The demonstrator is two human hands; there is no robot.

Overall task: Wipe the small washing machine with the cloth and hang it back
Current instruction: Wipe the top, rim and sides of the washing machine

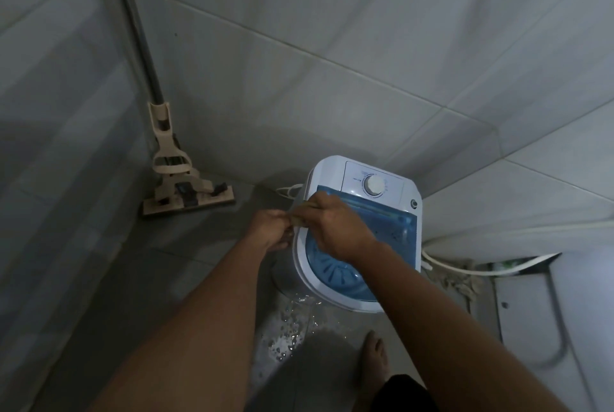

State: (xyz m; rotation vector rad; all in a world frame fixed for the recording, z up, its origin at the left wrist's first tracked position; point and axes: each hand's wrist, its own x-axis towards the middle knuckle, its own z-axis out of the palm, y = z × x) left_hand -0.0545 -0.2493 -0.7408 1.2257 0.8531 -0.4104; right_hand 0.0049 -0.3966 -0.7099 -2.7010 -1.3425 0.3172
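A small white washing machine (395, 179) with a blue see-through lid and a round white dial stands on the tiled floor against the wall. My left hand (270, 229) and my right hand (332, 229) meet over the machine's left edge. Between their fingertips they pinch a small brownish piece of cloth (296, 221), most of it hidden by the fingers. My right hand lies above the blue lid.
A beige flat mop (186, 192) leans in the left corner. Water is pooled on the floor (289, 328) in front of the machine. White hoses (465, 267) run to the right, beside a white fixture (571, 312). My bare foot (373, 358) stands near the puddle.
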